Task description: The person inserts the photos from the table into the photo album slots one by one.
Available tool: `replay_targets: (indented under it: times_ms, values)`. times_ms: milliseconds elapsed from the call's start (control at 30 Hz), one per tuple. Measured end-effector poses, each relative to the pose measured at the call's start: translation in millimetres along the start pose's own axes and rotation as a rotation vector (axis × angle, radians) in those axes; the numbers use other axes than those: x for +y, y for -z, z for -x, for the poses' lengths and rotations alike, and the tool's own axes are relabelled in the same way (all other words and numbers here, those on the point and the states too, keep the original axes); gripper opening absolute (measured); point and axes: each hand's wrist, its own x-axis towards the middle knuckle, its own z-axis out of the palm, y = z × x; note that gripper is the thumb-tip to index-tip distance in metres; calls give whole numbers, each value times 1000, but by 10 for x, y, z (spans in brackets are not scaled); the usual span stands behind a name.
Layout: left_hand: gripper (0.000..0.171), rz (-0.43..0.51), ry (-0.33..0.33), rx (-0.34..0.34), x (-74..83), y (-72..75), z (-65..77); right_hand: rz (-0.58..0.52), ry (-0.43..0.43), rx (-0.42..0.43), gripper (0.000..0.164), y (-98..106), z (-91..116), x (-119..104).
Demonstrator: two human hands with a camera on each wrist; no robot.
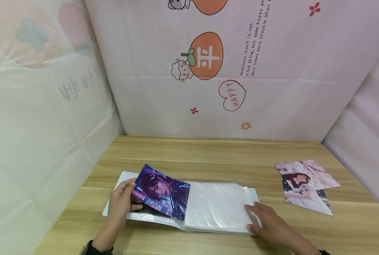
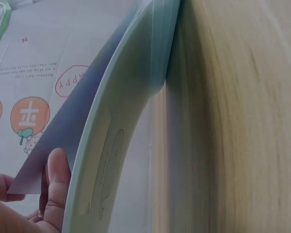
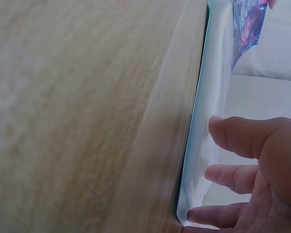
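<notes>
A photo album [image 1: 215,205] lies open on the wooden table, with clear sleeve pages stacked on its right half. My left hand [image 1: 120,200] pinches the left edge of a purple and blue photo print [image 1: 162,193], which slants up above the album's left side; its right end lies against the spine side. In the left wrist view, thumb and fingers hold a corner of the photo [image 2: 63,131] beside the raised album cover [image 2: 111,111]. At the album's right edge, my right hand [image 1: 269,225] touches the pages with fairly straight fingers [image 3: 233,133]; nothing is gripped there.
Two more photo prints [image 1: 310,177] overlap on the table at the right, one with pink blossoms. The wooden table [image 1: 208,156] is bounded by printed white cloth [image 1: 151,99] at the back and both sides.
</notes>
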Motion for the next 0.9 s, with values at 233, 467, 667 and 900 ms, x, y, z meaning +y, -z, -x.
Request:
replay_targets:
  times_ms: [233,467,667,900]
  values:
    - [36,-35,18,-5,-10,6,13,2,4,3,55,-1,3,7]
    - [35,-58,21,-27,-26,20,13,2,6,-1,55,0,6,8]
    - [35,-69,19,-28,-29,18,12,4,5,-6,55,-2,8,14]
    - [33,-104,11,-33,-43,-10,24,11,14,3,54,-7,14,13]
